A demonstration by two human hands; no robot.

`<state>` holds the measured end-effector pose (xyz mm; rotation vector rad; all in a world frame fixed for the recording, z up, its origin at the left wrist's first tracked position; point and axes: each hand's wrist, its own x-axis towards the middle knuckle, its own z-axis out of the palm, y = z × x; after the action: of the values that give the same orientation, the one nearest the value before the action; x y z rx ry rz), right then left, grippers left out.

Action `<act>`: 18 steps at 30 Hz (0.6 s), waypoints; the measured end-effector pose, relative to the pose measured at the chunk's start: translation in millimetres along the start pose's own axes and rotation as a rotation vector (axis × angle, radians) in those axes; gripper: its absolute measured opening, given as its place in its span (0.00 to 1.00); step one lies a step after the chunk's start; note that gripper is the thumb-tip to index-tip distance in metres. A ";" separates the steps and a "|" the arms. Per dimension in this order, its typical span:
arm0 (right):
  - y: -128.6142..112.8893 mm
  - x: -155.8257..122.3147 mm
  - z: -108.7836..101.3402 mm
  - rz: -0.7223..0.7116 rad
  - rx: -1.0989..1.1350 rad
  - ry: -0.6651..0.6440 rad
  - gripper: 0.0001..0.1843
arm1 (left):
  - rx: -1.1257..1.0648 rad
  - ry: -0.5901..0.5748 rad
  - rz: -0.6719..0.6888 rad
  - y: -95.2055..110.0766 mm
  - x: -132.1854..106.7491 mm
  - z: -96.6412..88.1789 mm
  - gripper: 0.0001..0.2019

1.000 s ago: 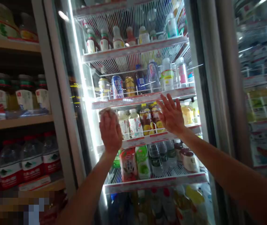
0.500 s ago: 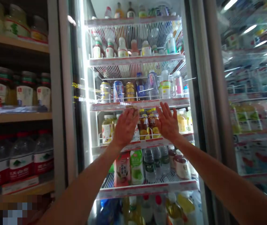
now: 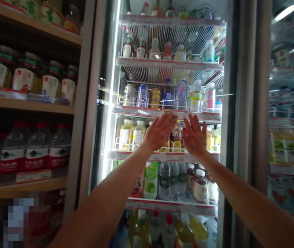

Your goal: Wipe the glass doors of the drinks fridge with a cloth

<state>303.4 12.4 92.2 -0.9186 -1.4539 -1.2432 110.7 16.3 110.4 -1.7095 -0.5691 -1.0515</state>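
Observation:
Both my arms reach up to the glass door of a lit drinks fridge. My left hand lies against the glass at the level of the middle shelf, with a small pale cloth showing past its fingertips. My right hand is open, fingers spread flat on the glass just to the right of the left hand. Behind the hands stand juice bottles on a wire shelf. Cans and bottles fill the shelf above.
Wooden shelves on the left carry jars and large water bottles. A second glass-fronted fridge stands at the right. Lower fridge shelves hold more bottles.
My left hand has slid to the right across the glass with the cloth, ending close beside my right hand. My view has shifted left, so the fridge sits further right in view.

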 end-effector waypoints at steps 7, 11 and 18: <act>0.1 -0.3 1.5 0.003 0.012 -0.004 0.29 | 0.084 0.264 -0.528 -34.3 -4.3 -13.8 0.23; 1.8 -1.2 3.4 -0.009 0.013 0.027 0.29 | 0.009 0.025 -0.053 5.8 -10.1 -0.4 0.23; 1.1 -1.2 3.1 -0.003 0.013 0.019 0.30 | 0.078 0.179 -0.476 -40.9 -16.6 -23.6 0.23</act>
<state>304.1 15.7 91.4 -0.8938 -1.4477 -1.2404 61.7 12.0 119.7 -1.4239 -0.9139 -1.4777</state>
